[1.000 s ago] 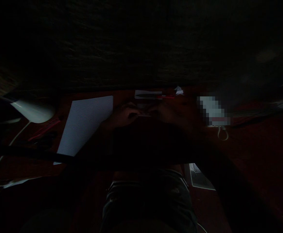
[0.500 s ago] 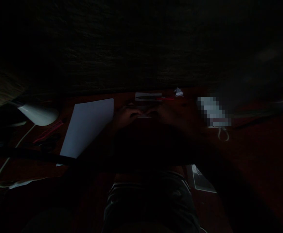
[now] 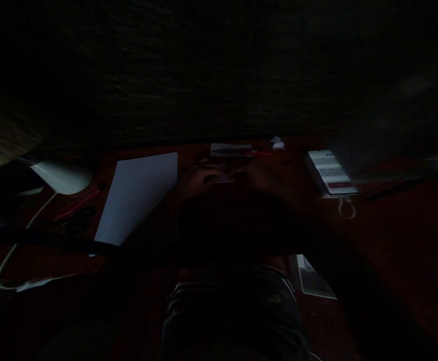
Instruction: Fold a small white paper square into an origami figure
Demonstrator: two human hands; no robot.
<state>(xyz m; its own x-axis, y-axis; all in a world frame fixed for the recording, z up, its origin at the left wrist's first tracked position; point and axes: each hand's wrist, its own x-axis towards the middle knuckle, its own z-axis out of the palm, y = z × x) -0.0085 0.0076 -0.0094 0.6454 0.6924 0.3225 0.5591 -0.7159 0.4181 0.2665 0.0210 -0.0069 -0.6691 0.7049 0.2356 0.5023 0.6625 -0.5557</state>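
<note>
The scene is very dark. My left hand (image 3: 198,179) and my right hand (image 3: 254,176) meet at the middle of a dark red table (image 3: 392,225). Both have their fingers pinched on a small pale piece of paper (image 3: 224,179) held between them. A white sheet of paper (image 3: 138,195) lies just left of my left hand. Right behind my hands rests a small white folded piece (image 3: 229,149) with a red pen (image 3: 258,152) beside it.
A phone (image 3: 331,172) with a lit screen lies at the right, a looped cord (image 3: 346,208) by it. A white lamp head (image 3: 61,178) and white cable (image 3: 19,235) sit at the left, near red sticks (image 3: 76,203). A paper scrap (image 3: 278,143) lies far back. Another sheet (image 3: 311,281) lies low right.
Both hands stay together on the small paper, with only slight finger movement. The view has shifted a little.
</note>
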